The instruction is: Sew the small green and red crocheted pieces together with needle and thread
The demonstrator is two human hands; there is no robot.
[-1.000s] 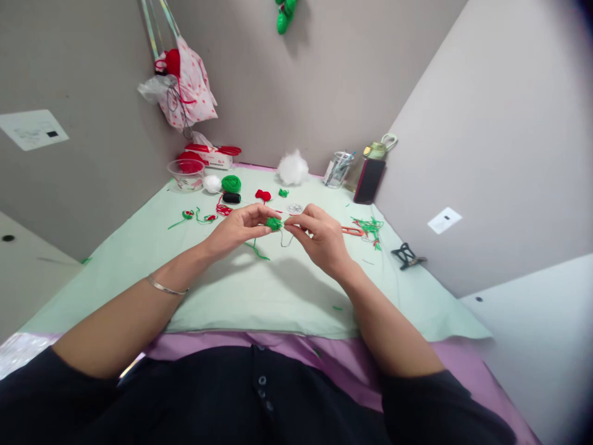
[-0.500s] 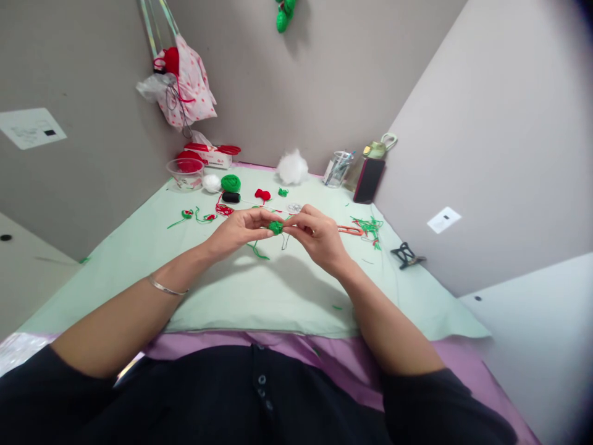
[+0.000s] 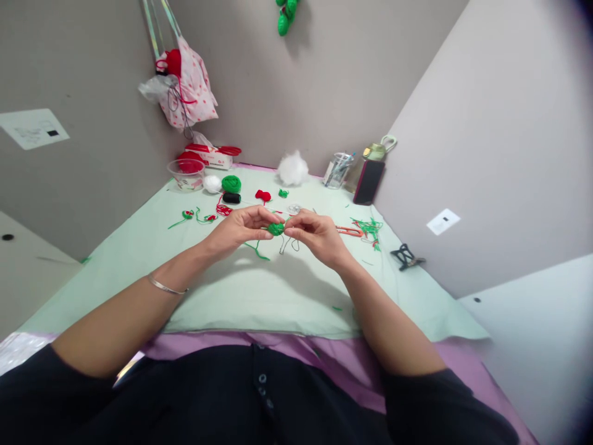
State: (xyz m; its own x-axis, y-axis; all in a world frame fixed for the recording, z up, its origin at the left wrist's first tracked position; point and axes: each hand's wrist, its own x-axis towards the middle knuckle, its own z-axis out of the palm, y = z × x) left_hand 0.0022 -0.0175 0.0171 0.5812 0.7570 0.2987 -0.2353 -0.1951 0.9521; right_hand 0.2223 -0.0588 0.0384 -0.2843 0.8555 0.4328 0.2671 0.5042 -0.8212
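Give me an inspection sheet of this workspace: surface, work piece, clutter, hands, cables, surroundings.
Surface: pale green cloth over purple cloth.
Work piece: small green yarn piece; dark thread dangles near it.
Clutter: green and red yarn scraps, black clip.
Hands: left hand pinches the green piece; right hand has thumb and forefinger together beside it, anything between them too small to tell.
Cables: nothing seen on the cloth.
Surroundings: grey walls; spotted bag hanging back left.

The left hand [image 3: 238,230] holds a small, rounded piece of green yarn [image 3: 276,229], and the right hand [image 3: 319,236] pinches just beside it, above the pale green cloth [image 3: 278,306].
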